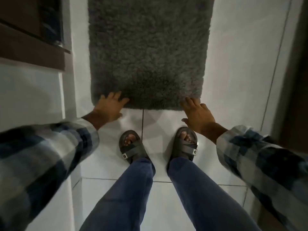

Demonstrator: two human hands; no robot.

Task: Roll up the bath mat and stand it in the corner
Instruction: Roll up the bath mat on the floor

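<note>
The grey bath mat (148, 52) lies flat and unrolled on the white tiled floor (233, 64), and it stretches away from both hands. The left hand (110, 107) is open, with the fingers spread over the near left corner of the mat; it grips nothing. The right hand (198, 114) is also open, its fingertips touching the near right corner, and it holds nothing. Between the two hands, a little nearer to the person, stand two feet in dark sandals (133, 145), just behind the mat's near edge. To the left of the left hand is a white wall with a dark brown ledge (33, 47). To the right of the right hand stands a dark door frame (295, 72).
</note>
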